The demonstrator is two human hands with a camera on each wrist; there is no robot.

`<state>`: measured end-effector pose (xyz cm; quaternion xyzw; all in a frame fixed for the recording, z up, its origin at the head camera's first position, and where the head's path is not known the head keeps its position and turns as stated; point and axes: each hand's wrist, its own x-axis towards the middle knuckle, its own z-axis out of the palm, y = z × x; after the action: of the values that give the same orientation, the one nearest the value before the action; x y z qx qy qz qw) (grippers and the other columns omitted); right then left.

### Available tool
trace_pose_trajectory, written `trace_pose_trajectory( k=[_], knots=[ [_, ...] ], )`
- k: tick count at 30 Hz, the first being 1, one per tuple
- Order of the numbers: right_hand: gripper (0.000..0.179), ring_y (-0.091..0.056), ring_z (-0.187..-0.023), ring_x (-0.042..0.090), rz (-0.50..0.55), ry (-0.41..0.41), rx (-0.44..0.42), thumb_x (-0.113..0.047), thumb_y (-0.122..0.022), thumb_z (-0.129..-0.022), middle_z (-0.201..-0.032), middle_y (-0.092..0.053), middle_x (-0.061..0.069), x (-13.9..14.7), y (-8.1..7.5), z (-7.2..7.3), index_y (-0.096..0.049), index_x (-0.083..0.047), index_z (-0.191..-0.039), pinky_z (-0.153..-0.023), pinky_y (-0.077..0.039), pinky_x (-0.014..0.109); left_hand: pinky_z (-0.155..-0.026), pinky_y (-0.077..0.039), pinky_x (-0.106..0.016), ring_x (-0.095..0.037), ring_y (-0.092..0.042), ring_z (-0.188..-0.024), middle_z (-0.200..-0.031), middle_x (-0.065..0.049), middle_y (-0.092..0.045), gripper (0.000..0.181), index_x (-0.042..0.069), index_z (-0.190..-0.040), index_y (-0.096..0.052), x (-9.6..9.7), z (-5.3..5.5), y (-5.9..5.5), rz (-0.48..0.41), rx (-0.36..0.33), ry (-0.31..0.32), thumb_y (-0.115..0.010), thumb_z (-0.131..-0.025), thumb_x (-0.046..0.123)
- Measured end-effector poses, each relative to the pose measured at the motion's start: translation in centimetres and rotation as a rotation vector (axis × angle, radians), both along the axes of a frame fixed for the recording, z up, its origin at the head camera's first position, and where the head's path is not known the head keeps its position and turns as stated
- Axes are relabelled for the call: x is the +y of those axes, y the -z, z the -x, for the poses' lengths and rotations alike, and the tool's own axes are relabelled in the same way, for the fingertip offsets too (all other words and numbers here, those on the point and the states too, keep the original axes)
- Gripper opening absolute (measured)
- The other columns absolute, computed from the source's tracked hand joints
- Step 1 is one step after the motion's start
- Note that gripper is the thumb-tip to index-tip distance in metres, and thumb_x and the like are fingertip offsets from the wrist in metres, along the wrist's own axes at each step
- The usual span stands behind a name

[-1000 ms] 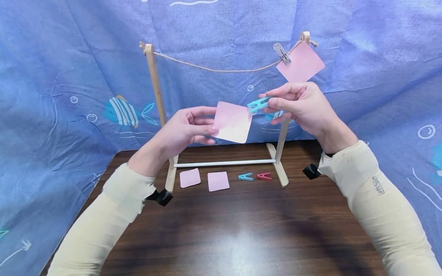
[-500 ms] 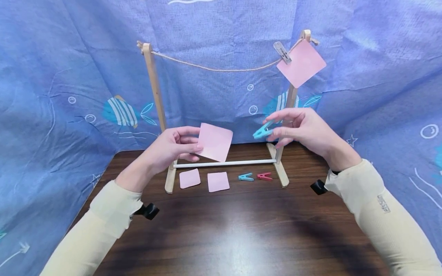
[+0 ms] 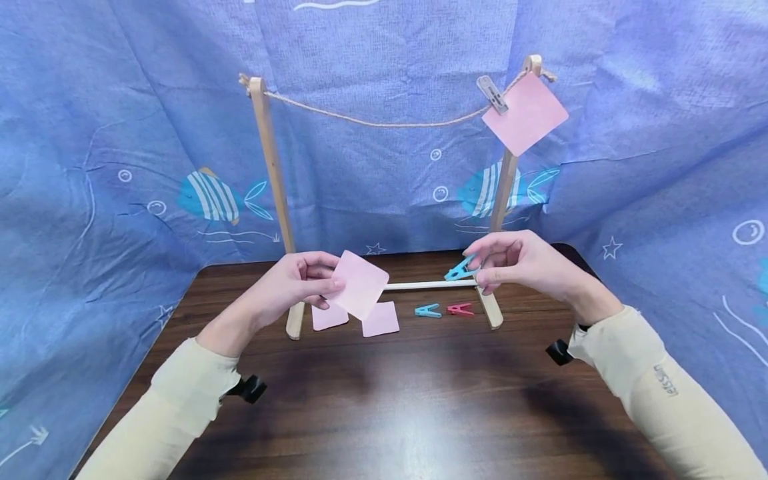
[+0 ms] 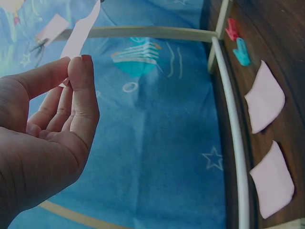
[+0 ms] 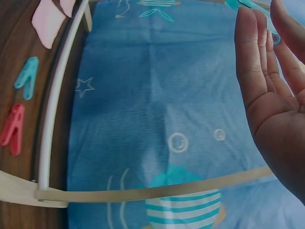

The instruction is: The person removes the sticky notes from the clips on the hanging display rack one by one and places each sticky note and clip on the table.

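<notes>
Above the dark wooden surface [image 3: 336,387], lower than the strung rope [image 3: 384,125], your left grip [image 3: 293,283] pinched a pink paper square [image 3: 361,285] while your right grip [image 3: 521,268] pinched a light-blue clothespin [image 3: 459,269].

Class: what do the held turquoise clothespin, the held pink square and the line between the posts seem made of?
Held turquoise clothespin: probably smooth plastic, being evenly coloured and moulded-looking. Held pink square: matte paper or thin card, seemingly; it looks flat, thin and without shine. Line: rough twine, perhaps jute, from its tan, twisted look.
</notes>
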<state>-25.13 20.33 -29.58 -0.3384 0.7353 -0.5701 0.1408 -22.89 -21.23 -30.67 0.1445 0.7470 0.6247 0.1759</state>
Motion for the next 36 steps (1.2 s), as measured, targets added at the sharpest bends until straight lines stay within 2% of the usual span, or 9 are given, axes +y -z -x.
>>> trace_pose_trajectory(
  k=[6,15,20,26,31,36],
  knots=[
    [0.035,-0.072,-0.079,0.033,-0.002,-0.008,-0.056,0.005,-0.073,-0.090,-0.102,-0.071,0.014,0.3,1.7,0.3,-0.067,-0.004,-0.124,-0.072,-0.062,0.048,-0.064,-0.058,-0.030,-0.018,-0.068,-0.081,-0.104,-0.011,-0.073,0.046,-0.004,-0.131,-0.058,-0.8,0.0,2.0,0.034,-0.026,-0.011,-0.076,-0.090,0.006],
    [0.034,-0.069,-0.076,0.029,-0.041,0.020,-0.073,0.001,-0.074,-0.091,-0.100,-0.069,0.014,1.1,3.6,1.0,-0.065,0.002,-0.124,-0.070,-0.062,0.046,-0.063,-0.056,-0.026,-0.018,-0.068,-0.080,-0.104,-0.012,-0.070,0.048,-0.006,-0.132,-0.055,-2.0,-0.1,4.7,-0.003,-0.121,-0.027,-0.076,-0.090,0.004],
    [0.037,-0.067,-0.074,0.020,-0.041,-0.020,-0.096,0.001,-0.073,-0.091,-0.097,-0.069,0.010,1.3,4.9,1.5,-0.061,0.008,-0.126,-0.067,-0.061,0.039,-0.063,-0.058,-0.025,-0.018,-0.069,-0.082,-0.106,-0.011,-0.070,0.050,-0.007,-0.134,-0.053,-2.8,0.0,6.3,0.004,-0.162,-0.065,-0.076,-0.090,0.004],
    [0.034,-0.069,-0.075,0.014,-0.063,-0.047,-0.156,0.002,-0.074,-0.090,-0.100,-0.070,0.015,1.6,7.0,1.9,-0.064,0.002,-0.123,-0.064,-0.060,0.030,-0.068,-0.061,-0.030,-0.017,-0.070,-0.083,-0.102,-0.008,-0.068,0.052,-0.009,-0.134,-0.051,-4.2,0.0,8.9,-0.012,-0.206,-0.071,-0.075,-0.090,0.003],
    [0.037,-0.069,-0.073,0.021,-0.106,-0.045,-0.251,-0.001,-0.075,-0.091,-0.099,-0.070,0.013,1.9,8.9,2.1,-0.059,0.006,-0.123,-0.064,-0.061,0.036,-0.078,-0.062,-0.042,-0.020,-0.071,-0.086,-0.102,-0.009,-0.067,0.051,-0.011,-0.134,-0.047,-5.1,0.0,10.9,-0.035,-0.237,-0.074,-0.072,-0.090,-0.002],
    [0.039,-0.069,-0.077,0.025,-0.163,-0.009,-0.316,-0.006,-0.078,-0.090,-0.098,-0.070,0.009,2.2,10.9,2.4,-0.059,0.006,-0.122,-0.072,-0.062,0.049,-0.075,-0.062,-0.038,-0.019,-0.071,-0.086,-0.101,-0.008,-0.067,0.053,-0.011,-0.135,-0.044,-5.5,0.1,12.7,-0.019,-0.272,-0.098,-0.071,-0.090,-0.003]
  ],
)
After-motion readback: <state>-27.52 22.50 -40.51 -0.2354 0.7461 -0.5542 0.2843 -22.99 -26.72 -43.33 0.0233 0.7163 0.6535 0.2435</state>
